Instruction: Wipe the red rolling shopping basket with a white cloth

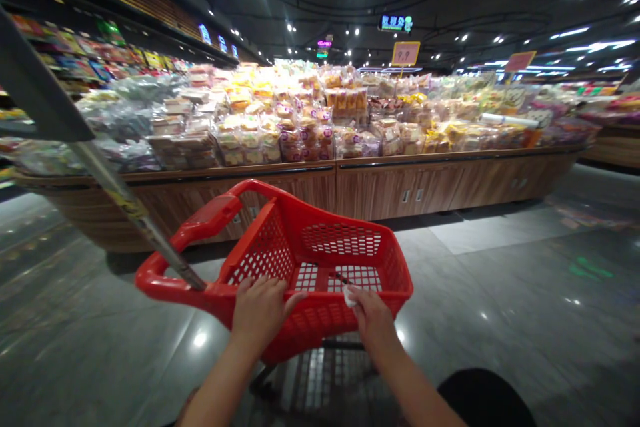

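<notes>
A red plastic shopping cart (345,217) stands sideways in front of me, with perforated walls and a grid bottom. My left hand (263,307) grips its near rim, fingers hooked over the top edge and thumb stretched to the right. Further right along the same rim, my right hand (370,313) pinches a crumpled white piece of tissue or cloth (350,296) against the edge. Inside the basket lies a thin dark object (343,278), too small to name. At the cart's left end is its red handle (207,213).
A long wood-panelled display counter (385,190) piled with packaged breads (250,140) runs behind the cart. A grey metal pole (130,207) slants across the left, down to the cart. Stocked shelves (60,47) line the far left. Grey tiled floor (500,293) extends right.
</notes>
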`<state>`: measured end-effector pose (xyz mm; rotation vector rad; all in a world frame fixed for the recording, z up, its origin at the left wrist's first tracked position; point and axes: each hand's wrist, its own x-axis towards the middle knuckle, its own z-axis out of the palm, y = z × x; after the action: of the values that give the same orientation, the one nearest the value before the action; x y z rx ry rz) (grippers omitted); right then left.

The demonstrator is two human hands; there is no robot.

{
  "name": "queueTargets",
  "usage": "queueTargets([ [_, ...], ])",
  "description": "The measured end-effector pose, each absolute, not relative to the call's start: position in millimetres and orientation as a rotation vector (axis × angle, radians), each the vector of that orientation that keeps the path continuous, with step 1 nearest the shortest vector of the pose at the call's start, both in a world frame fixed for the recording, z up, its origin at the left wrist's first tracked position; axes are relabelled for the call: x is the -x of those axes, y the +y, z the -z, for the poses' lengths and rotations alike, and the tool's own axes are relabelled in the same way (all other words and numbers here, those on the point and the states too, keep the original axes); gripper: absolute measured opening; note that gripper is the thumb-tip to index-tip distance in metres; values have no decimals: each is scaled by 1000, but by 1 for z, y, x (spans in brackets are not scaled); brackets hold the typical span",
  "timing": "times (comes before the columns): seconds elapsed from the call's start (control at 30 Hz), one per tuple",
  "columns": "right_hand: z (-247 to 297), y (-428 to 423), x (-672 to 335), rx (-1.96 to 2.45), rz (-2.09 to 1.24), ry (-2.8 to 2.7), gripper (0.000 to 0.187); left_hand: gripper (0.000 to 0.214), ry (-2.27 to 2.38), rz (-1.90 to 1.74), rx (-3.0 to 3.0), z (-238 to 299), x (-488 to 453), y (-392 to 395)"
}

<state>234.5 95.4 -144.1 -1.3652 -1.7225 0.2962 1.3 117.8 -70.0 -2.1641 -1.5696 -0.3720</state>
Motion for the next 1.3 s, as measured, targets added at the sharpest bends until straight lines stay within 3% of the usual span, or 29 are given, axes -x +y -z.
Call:
queueTargets([
  [0.17,157,87,-303,1610,-213,-1560,29,34,-1552,380,2172,68,0,118],
  [0.43,142,90,-255,1405,-293,-1697,38,42,-1566,370,2181,69,-3,119],
  [0.67,147,83,-285,1577,-231,-1568,27,36,-1566,334,2158,65,5,120],
  [0.9,139,90,-233,1409,-278,-1714,38,36,-1536,361,2182,66,10,126],
  [1.3,161,60,-297,1563,-238,-1572,30,30,-1476,366,2262,63,38,136],
])
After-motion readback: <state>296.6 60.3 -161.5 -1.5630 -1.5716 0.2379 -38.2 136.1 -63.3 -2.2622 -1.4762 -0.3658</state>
